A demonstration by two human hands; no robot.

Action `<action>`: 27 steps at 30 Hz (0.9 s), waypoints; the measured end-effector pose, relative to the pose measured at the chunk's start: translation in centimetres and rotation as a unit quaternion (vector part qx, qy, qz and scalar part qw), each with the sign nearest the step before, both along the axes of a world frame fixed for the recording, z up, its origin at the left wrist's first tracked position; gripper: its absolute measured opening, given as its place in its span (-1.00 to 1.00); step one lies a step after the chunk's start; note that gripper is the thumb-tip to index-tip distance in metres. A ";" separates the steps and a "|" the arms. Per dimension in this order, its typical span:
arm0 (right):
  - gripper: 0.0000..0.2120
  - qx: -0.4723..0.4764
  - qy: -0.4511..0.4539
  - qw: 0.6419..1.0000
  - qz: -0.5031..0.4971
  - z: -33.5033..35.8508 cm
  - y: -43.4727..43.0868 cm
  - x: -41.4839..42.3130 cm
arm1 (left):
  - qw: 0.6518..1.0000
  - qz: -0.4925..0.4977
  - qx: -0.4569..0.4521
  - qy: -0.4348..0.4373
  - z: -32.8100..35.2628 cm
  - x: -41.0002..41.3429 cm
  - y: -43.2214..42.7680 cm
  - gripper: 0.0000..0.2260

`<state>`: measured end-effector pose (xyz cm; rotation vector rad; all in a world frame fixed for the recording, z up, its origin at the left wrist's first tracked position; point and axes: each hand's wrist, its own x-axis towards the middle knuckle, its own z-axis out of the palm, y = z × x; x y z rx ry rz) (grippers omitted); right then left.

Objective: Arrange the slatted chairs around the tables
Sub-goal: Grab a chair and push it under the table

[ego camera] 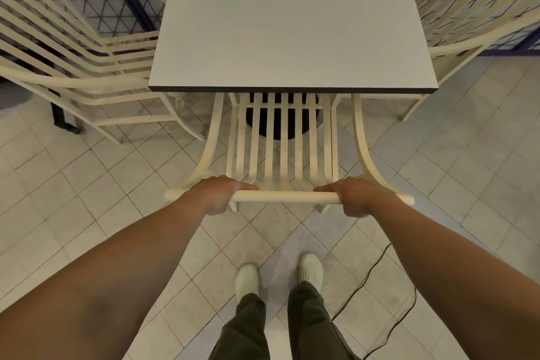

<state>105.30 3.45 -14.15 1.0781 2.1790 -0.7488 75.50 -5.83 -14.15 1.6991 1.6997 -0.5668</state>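
Two hands on one slatted chair at the counter

Left hand (pixel 217 193) and right hand (pixel 355 196) each clamp the top rail of the middle chair (pixel 282 149), its seat tucked under the counter (pixel 292 38); two more chairs flank it, one left (pixel 73 47), one right (pixel 473 9).

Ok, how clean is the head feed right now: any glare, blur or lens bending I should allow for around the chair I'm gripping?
Head view: soft, even light, no glare on the table top; both hands and the chair's top rail look sharp; wide-angle bending curves the side chairs and floor tiles near the edges; only faint shadow under the table.
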 end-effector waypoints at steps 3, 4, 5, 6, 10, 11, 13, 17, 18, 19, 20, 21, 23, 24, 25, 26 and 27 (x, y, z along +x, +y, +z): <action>-0.27 0.002 0.009 1.000 -0.008 -0.1 0.2 0.0 | 1.000 0.003 0.007 0.002 0.0 0.1 0.2 -0.22; -0.27 0.003 0.010 1.000 -0.011 -0.1 0.2 0.0 | 1.000 0.007 0.008 0.002 0.0 0.1 0.2 -0.22; -0.27 0.004 0.010 1.000 -0.012 -0.1 0.1 0.0 | 1.000 0.009 0.009 0.002 0.1 0.1 0.2 -0.22; -0.27 0.005 0.009 1.000 -0.012 0.0 0.1 0.0 | 1.000 0.009 0.011 0.004 0.1 0.2 0.1 -0.21; -0.27 0.005 0.006 1.000 -0.016 -0.2 -0.4 -0.1 | 1.000 0.010 0.014 0.007 0.2 0.2 -0.5 -0.21; -0.27 0.006 0.005 1.000 -0.016 -0.2 -0.5 -0.1 | 1.000 0.012 0.013 0.005 0.2 0.3 -0.6 -0.21; -0.27 0.005 0.007 1.000 -0.016 -0.3 -0.8 0.1 | 1.000 0.010 0.011 0.000 0.1 0.4 -1.1 -0.21; -0.27 0.005 0.007 1.000 -0.017 -0.3 -1.2 0.3 | 1.000 0.011 0.013 -0.004 0.0 0.5 -1.7 -0.20; -0.27 0.004 0.005 1.000 -0.018 -0.4 -1.3 0.4 | 1.000 0.011 0.012 -0.006 0.0 0.6 -1.7 -0.21; -0.27 0.003 0.003 1.000 -0.017 -0.4 -1.5 0.4 | 1.000 0.012 0.010 -0.006 0.0 0.6 -1.8 -0.21; -0.27 0.003 0.003 1.000 -0.015 -0.3 -1.5 0.4 | 1.000 0.013 0.009 -0.006 0.0 0.7 -1.8 -0.22; -0.27 0.005 0.003 1.000 -0.015 -0.2 -1.6 0.4 | 1.000 0.014 0.010 -0.005 0.1 0.7 -1.8 -0.22; -0.26 0.008 0.002 1.000 -0.015 -0.4 -1.7 0.5 | 1.000 0.009 0.010 -0.007 0.3 0.7 -1.9 -0.23; -0.25 0.009 0.001 1.000 -0.015 -0.6 -1.9 0.6 | 1.000 0.009 0.007 -0.009 0.4 0.8 -2.0 -0.23; -0.24 0.009 0.000 1.000 -0.018 -0.9 -2.2 0.7 | 1.000 0.011 0.002 -0.009 0.4 0.9 -2.3 -0.22; -0.23 0.007 -0.003 1.000 -0.021 -1.2 -2.6 0.9 | 1.000 0.011 -0.002 -0.007 0.4 1.0 -2.6 -0.21; -0.22 0.004 -0.007 1.000 -0.024 -1.5 -2.9 1.2 | 1.000 0.008 -0.006 -0.005 0.3 1.1 -3.0 -0.20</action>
